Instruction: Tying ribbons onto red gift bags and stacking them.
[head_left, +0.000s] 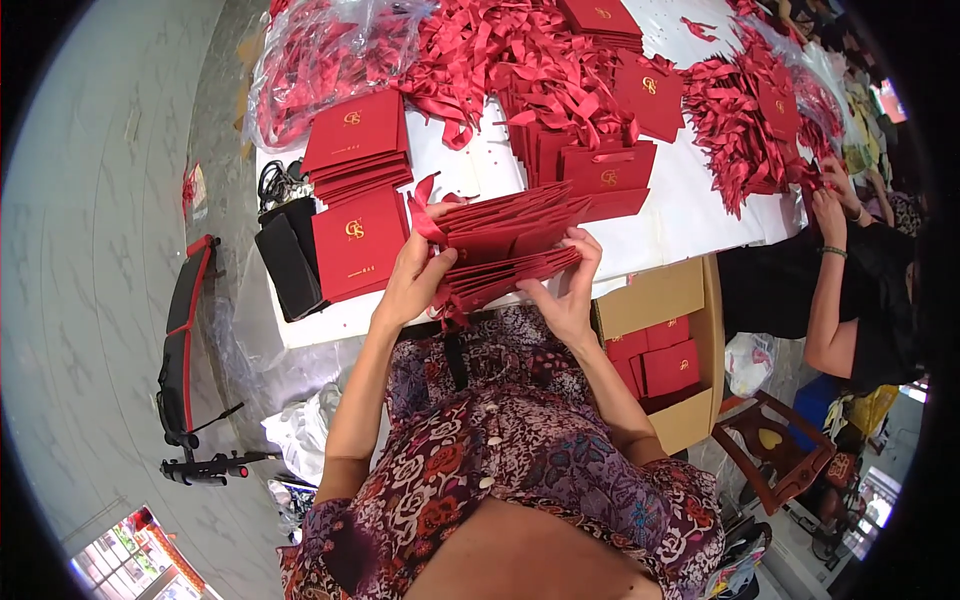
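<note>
Between my two hands, over the table's near edge, is a thick stack of red paper gift bags [510,240] seen edge-on, with a gap partway through it. My left hand [415,265] grips the stack's left end, its thumb on the near side, and a loop of red ribbon [426,210] rises by its fingers. My right hand [570,290] holds the right end between thumb and fingers. Flat red bags with gold print lie in a pile [362,240] left of my hands, and another pile [355,140] lies behind it. More bags [605,178] with ribbon handles stand just beyond.
Loose red ribbons [540,60] and a clear plastic bag [330,60] cover the far side of the white table [680,215]. A black pouch [290,255] lies at the left edge. An open carton [705,340] of red bags stands by my right arm. At right a co-worker's hands [830,195] handle ribboned bags.
</note>
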